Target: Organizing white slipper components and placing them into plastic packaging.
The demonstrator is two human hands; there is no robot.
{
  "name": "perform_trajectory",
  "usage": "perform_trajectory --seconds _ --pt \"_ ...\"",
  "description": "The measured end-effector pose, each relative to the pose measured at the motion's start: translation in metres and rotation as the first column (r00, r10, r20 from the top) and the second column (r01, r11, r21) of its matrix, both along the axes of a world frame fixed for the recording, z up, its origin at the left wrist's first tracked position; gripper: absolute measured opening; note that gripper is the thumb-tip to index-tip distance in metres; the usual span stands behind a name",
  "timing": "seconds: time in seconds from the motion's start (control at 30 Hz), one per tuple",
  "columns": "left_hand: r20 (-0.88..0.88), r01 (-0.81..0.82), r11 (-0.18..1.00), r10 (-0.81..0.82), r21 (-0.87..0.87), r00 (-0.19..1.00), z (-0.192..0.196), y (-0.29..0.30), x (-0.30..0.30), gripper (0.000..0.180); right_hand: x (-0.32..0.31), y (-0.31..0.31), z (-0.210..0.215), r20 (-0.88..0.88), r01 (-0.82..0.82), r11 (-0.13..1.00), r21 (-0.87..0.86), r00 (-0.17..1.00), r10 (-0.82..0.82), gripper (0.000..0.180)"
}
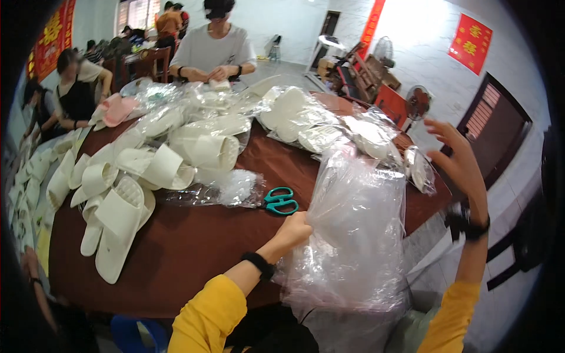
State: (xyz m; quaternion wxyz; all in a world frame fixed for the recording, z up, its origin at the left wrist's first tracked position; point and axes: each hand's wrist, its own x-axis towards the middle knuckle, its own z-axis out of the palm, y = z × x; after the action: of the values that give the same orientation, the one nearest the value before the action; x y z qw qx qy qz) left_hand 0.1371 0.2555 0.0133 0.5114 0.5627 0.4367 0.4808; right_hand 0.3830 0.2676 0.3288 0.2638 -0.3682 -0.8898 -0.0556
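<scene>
Gripping a clear bag [353, 235] at the table [194, 247] edge, left hand [292, 228] closed on its side, right hand [462, 162] raised with fingers spread, nothing held.

Table is crowded: white slippers [123, 194] piled left, bagged slippers [318, 126] across the far side, scissors [279, 201] lying just beside the left hand. The bag hangs over the near edge and is held at one point only; a slip off the edge is judged likely if that grip loosens. Scissors could be knocked or snag the film. Open room is seen only on the bare near strip left of the bag.
</scene>
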Motion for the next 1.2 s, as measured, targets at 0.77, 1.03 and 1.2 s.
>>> perform_trajectory --seconds 0.77,1.03,1.2 --pt "-0.249 -0.742 0.291 0.953 0.604 0.171 0.041 -0.235 -0.26 0.049 -0.027 0.025 -0.14 0.161 -0.042 0.804 -0.594 0.972 0.17 0.038" --pt "-0.476 -0.579 0.62 0.782 0.529 0.402 0.022 -0.231 -0.37 0.046 -0.175 0.07 -0.19 0.124 -0.189 0.845 -0.5 0.95 0.285 0.028" --pt "-0.491 -0.571 0.52 0.843 0.635 0.221 0.055 -0.227 -0.342 0.028 -0.202 0.085 -0.291 -0.099 -0.081 0.766 -0.638 0.995 0.023 0.028"
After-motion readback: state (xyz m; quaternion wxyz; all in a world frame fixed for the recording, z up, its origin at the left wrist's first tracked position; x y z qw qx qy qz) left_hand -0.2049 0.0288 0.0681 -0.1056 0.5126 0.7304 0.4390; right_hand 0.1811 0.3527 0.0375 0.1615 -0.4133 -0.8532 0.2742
